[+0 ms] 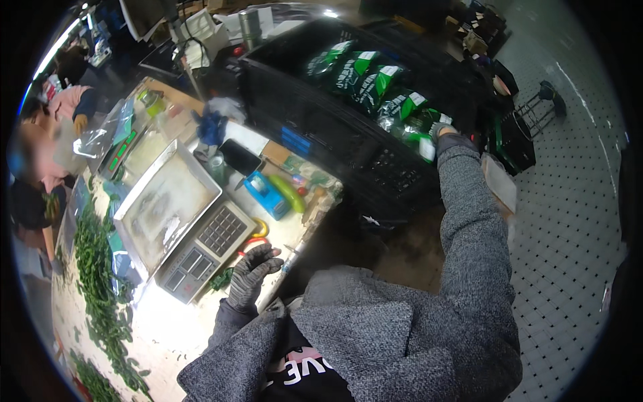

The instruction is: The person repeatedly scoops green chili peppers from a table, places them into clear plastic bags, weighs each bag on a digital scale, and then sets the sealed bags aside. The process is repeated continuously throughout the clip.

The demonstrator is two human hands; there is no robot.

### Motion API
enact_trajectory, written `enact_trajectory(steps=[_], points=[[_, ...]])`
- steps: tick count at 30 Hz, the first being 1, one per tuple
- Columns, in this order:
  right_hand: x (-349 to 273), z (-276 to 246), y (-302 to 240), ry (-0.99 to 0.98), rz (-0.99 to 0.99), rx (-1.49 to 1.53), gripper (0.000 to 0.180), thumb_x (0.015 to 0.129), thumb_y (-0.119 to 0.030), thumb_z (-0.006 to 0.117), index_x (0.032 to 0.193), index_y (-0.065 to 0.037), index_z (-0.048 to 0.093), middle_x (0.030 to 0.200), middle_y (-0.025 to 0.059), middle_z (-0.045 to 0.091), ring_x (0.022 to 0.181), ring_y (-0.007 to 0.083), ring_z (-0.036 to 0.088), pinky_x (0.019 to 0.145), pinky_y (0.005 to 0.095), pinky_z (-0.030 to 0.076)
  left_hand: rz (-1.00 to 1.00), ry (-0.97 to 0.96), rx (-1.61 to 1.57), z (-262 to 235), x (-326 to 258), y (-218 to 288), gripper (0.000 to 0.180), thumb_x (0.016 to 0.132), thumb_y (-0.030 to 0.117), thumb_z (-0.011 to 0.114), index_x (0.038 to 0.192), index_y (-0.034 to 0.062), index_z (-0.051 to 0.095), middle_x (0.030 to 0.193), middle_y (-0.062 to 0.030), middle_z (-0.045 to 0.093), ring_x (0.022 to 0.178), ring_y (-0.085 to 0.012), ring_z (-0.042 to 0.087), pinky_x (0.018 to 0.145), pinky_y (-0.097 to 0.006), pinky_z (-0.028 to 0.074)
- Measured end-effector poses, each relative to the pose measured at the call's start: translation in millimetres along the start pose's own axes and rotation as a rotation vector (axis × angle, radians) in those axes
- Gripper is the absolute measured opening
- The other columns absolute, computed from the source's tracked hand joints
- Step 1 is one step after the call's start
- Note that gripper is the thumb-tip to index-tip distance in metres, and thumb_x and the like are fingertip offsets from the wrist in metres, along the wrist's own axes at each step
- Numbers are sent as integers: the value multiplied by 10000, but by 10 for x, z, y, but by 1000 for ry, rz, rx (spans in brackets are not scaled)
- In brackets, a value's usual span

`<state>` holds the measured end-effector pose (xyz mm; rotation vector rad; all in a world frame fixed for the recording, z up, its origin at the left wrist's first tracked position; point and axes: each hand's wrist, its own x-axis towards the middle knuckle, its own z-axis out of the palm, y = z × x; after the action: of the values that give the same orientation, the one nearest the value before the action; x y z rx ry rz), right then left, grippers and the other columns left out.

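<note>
My right hand (pixel 443 130), in a grey glove, reaches out over a large black crate (pixel 321 100). It is closed at the end of the nearest green-and-clear plastic bag (pixel 423 132); its fingers are only partly visible. Several similar bags (pixel 370 82) lie side by side in the crate. By the table's edge hangs my left hand (pixel 252 273), also gloved, its fingers loosely bent and apart with nothing seen in them. Just beyond it is a scale (pixel 204 251) with a keypad and a metal pan (pixel 171 204). A yellow and red ring-shaped thing (pixel 259 229) lies close to its fingertips.
A blue tape dispenser (pixel 266 194) and a long green object (pixel 287 193) lie near the table corner. Loose green leaves (pixel 100 261) cover the table's left side. People (pixel 43 167) work across it. A black stool-like frame (pixel 539 110) stands on the tiled floor (pixel 569 234).
</note>
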<state>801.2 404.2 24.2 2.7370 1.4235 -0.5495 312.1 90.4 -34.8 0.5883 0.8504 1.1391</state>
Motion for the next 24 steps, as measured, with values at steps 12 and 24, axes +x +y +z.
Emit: enact_trajectory(steps=[12, 24], points=[[-743, -129, -157, -46, -843, -118, 368, 814, -319, 511, 1068, -53, 540, 1000, 146, 581, 922, 272, 546, 795, 358, 423, 85, 26, 450, -351, -299, -16, 384, 782, 112, 604, 1114, -34, 477, 1063, -110, 561, 986, -167, 525, 854, -292, 431], [-2764, -311, -1628, 41, -1238, 494, 302, 875, -251, 460, 1057, -25, 546, 997, 93, 576, 882, 160, 544, 797, 279, 424, 133, 1201, 1536, -2458, -1887, 267, 448, 700, 268, 640, 1052, 28, 501, 1004, -163, 529, 976, -262, 507, 825, -345, 428]])
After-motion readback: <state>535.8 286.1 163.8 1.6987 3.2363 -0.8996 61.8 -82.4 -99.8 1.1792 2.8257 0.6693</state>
